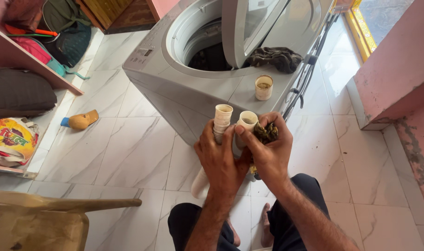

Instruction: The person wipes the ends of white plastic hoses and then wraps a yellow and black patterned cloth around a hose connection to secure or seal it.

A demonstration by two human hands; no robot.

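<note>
My left hand (220, 160) grips a tall stack of nested cream paper cups (221, 120), whose lower end (200, 183) sticks out below the hand. My right hand (266, 148) pinches the rim of a single paper cup (247, 121) beside the stack and also holds a clump of dark green leafy matter (266, 133). Both hands are close together in front of a grey top-loading washing machine (193, 90). Another paper cup (263, 87) with yellowish contents stands on the machine's top, near a dark crumpled cloth (274, 58).
The machine's lid (246, 23) stands raised, with dark laundry in the drum (209, 58). A shelf (30, 65) at left holds bags and a printed sack (9, 142). A yellow bottle (79, 121) lies on the marble floor. A wooden chair (49, 218) is lower left. A pink wall (397, 65) stands right.
</note>
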